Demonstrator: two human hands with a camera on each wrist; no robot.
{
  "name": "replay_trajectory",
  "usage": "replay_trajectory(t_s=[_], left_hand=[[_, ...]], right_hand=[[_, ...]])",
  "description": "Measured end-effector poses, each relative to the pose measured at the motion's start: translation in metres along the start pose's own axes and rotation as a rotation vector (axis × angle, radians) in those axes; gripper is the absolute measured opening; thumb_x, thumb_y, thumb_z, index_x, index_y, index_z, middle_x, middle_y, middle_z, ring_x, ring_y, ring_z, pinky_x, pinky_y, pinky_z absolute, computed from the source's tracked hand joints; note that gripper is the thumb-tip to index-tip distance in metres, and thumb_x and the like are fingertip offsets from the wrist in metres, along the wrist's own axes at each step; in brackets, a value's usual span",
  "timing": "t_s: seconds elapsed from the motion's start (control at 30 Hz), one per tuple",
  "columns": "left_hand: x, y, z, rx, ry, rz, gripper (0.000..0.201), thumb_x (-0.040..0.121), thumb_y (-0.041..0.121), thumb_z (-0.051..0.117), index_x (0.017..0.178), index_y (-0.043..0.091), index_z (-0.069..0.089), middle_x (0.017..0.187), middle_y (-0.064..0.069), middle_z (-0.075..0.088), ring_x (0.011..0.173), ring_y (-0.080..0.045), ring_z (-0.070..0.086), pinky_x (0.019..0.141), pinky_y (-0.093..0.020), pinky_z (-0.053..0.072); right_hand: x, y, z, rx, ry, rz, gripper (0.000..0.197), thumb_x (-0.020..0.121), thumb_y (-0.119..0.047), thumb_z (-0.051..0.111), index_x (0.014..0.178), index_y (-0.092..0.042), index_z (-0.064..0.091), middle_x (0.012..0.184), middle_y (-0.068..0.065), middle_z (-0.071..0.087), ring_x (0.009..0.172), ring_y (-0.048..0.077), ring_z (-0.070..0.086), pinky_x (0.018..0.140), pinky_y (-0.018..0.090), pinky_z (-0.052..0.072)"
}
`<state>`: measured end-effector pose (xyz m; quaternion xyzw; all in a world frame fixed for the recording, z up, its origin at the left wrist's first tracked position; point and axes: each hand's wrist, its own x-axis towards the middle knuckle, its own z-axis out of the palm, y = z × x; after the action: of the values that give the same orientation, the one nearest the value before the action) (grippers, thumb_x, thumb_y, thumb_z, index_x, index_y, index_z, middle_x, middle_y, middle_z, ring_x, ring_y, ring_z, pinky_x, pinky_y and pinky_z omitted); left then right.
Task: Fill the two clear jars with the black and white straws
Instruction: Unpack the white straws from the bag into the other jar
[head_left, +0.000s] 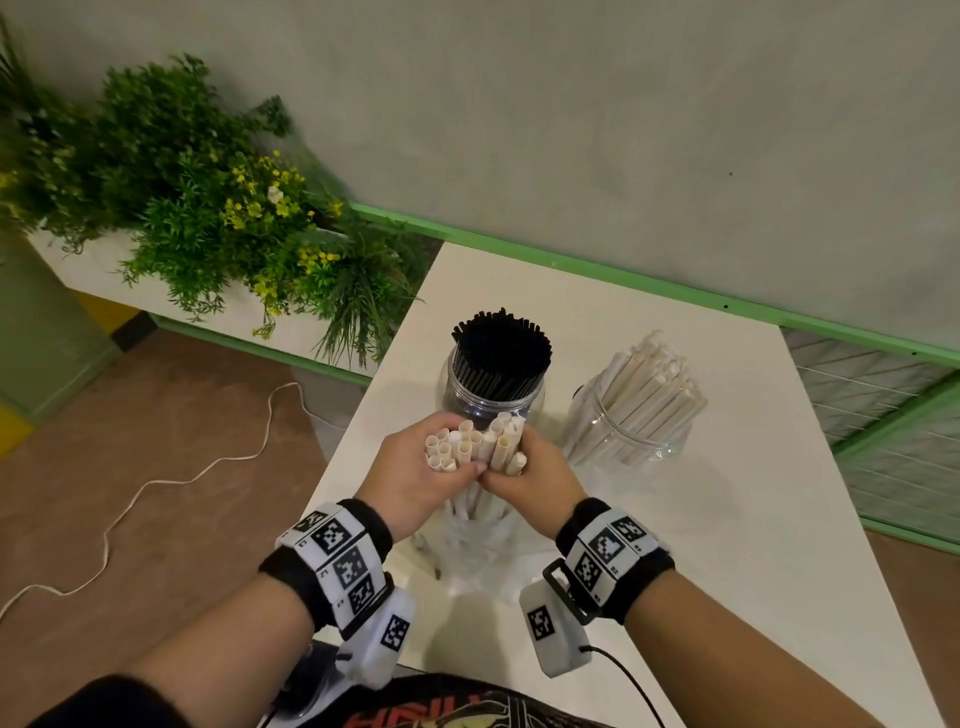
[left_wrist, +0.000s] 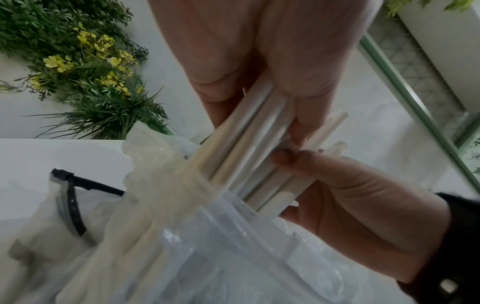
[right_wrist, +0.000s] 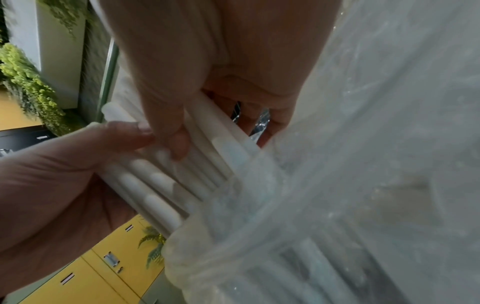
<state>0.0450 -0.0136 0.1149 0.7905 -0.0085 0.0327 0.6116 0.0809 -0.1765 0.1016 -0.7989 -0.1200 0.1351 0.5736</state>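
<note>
Both hands hold one upright bundle of white straws (head_left: 475, 446) above the table's near middle. My left hand (head_left: 421, 467) grips its left side and my right hand (head_left: 540, 470) its right side, thumbs meeting in front. The bundle's lower part is inside a clear plastic bag (head_left: 467, 540). Behind stand two clear jars: the left jar (head_left: 467, 400) is packed with black straws (head_left: 501, 348), the right jar (head_left: 623, 447) holds white straws (head_left: 649, 389) leaning right. In the left wrist view, my left hand (left_wrist: 298, 123) curls round the white straws (left_wrist: 249, 148). In the right wrist view, my right hand (right_wrist: 176, 133) wraps the white straws (right_wrist: 161, 181).
The white table (head_left: 753, 545) has bare surface right of the jars. A planter of green foliage and yellow flowers (head_left: 234, 218) sits left of the table. A green rail (head_left: 623, 280) runs along the wall. A white cord (head_left: 156, 483) lies on the floor. A black zip tie (left_wrist: 75, 201) lies beside the bag.
</note>
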Motion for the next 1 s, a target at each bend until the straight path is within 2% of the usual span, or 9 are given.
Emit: replay_trajectory(t_s=[0.07, 0.13, 0.27, 0.33, 0.4, 0.6, 0.7, 0.8, 1.0], left_hand=[[0.001, -0.001, 0.001, -0.005, -0.007, -0.007, 0.024, 0.072, 0.011, 0.081, 0.086, 0.024, 0.066, 0.075, 0.008, 0.068, 0.067, -0.001, 0.06, 0.063, -0.013, 0.045], [0.002, -0.001, 0.0, -0.022, -0.01, 0.004, 0.023, 0.072, 0.011, 0.081, 0.087, 0.023, 0.067, 0.078, 0.007, 0.069, 0.07, -0.003, 0.062, 0.065, -0.014, 0.047], [0.002, 0.001, -0.004, -0.012, 0.005, 0.057, 0.029, 0.076, 0.008, 0.077, 0.097, 0.023, 0.063, 0.085, 0.007, 0.069, 0.077, -0.001, 0.061, 0.071, -0.013, 0.046], [0.001, 0.003, -0.005, 0.016, 0.016, 0.11, 0.035, 0.078, 0.004, 0.074, 0.103, 0.023, 0.061, 0.089, 0.007, 0.067, 0.085, 0.0, 0.06, 0.079, -0.009, 0.042], [0.001, 0.006, -0.005, 0.028, 0.003, 0.15, 0.036, 0.079, 0.001, 0.072, 0.104, 0.024, 0.061, 0.091, 0.005, 0.067, 0.089, 0.0, 0.06, 0.082, -0.007, 0.04], [0.002, 0.002, -0.002, 0.136, -0.014, 0.207, 0.02, 0.081, 0.011, 0.067, 0.09, 0.029, 0.065, 0.094, 0.016, 0.066, 0.089, -0.004, 0.062, 0.079, -0.01, 0.042], [0.003, 0.0, -0.002, 0.183, -0.009, 0.215, 0.021, 0.085, 0.007, 0.067, 0.089, 0.028, 0.064, 0.092, 0.015, 0.065, 0.088, -0.003, 0.06, 0.076, -0.007, 0.039], [0.003, 0.001, -0.002, 0.265, -0.032, 0.254, 0.022, 0.087, 0.007, 0.063, 0.089, 0.029, 0.061, 0.09, 0.016, 0.062, 0.091, -0.001, 0.057, 0.075, -0.005, 0.037], [0.004, 0.003, 0.003, 0.341, -0.074, 0.26, 0.016, 0.092, 0.006, 0.056, 0.093, 0.022, 0.06, 0.093, 0.012, 0.058, 0.088, 0.005, 0.053, 0.071, -0.003, 0.037]], right_hand=[[-0.001, 0.0, 0.001, -0.027, 0.022, -0.03, 0.04, 0.075, -0.004, 0.072, 0.106, -0.023, 0.055, 0.098, -0.002, 0.067, 0.093, 0.012, 0.064, 0.082, 0.03, 0.054], [-0.004, -0.002, 0.003, -0.005, 0.049, -0.064, 0.04, 0.074, -0.005, 0.071, 0.102, -0.028, 0.053, 0.092, -0.004, 0.065, 0.087, 0.012, 0.063, 0.078, 0.033, 0.053], [-0.008, -0.004, 0.007, 0.056, 0.126, -0.119, 0.036, 0.071, -0.014, 0.07, 0.102, -0.024, 0.053, 0.089, -0.003, 0.064, 0.083, 0.017, 0.063, 0.077, 0.038, 0.054], [-0.01, -0.005, 0.008, 0.049, 0.143, -0.139, 0.041, 0.073, -0.015, 0.07, 0.107, -0.027, 0.052, 0.092, -0.002, 0.065, 0.085, 0.02, 0.064, 0.077, 0.04, 0.055], [-0.011, -0.006, 0.01, 0.016, 0.145, -0.169, 0.051, 0.076, -0.009, 0.07, 0.116, -0.033, 0.048, 0.097, -0.003, 0.065, 0.087, 0.015, 0.065, 0.08, 0.038, 0.055], [-0.013, -0.009, 0.012, -0.102, 0.121, -0.287, 0.065, 0.082, -0.008, 0.064, 0.128, -0.047, 0.039, 0.104, -0.014, 0.065, 0.094, 0.01, 0.065, 0.083, 0.032, 0.054], [-0.014, -0.009, 0.007, -0.179, 0.149, -0.335, 0.053, 0.085, -0.007, 0.061, 0.127, -0.035, 0.047, 0.102, -0.005, 0.065, 0.092, 0.011, 0.063, 0.083, 0.031, 0.053], [-0.012, -0.009, -0.004, -0.243, 0.19, -0.415, 0.042, 0.085, -0.002, 0.06, 0.122, -0.022, 0.059, 0.109, -0.003, 0.065, 0.103, 0.004, 0.058, 0.091, 0.018, 0.044], [-0.013, -0.019, -0.033, -0.211, 0.292, -0.43, 0.032, 0.087, 0.0, 0.055, 0.107, -0.025, 0.063, 0.1, -0.002, 0.061, 0.093, 0.009, 0.063, 0.081, 0.021, 0.048]])
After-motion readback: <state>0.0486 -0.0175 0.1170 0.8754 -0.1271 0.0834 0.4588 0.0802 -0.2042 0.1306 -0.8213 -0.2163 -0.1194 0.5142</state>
